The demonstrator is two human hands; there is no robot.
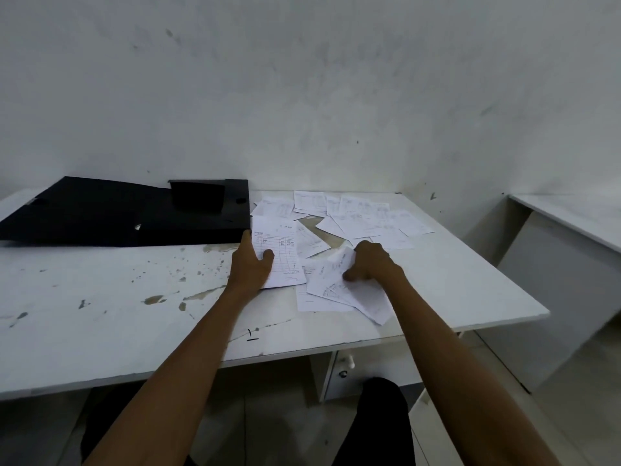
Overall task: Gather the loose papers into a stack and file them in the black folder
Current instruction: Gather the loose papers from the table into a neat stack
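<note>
Several loose white papers (364,216) with printed forms lie scattered over the right half of the white table (100,314). The black folder (127,213) lies open and flat at the back left, against the wall. My left hand (252,262) grips the left edge of a printed sheet (279,253), thumb on top of it. My right hand (371,262) is closed on a bunch of overlapping sheets (336,284) near the middle of the table, lifting their upper edge slightly.
The table top is worn, with chipped brown patches (154,299). Its right corner (546,312) ends near a second white desk (571,230) at the right. A drawer unit (346,371) sits under the table. A white wall stands close behind.
</note>
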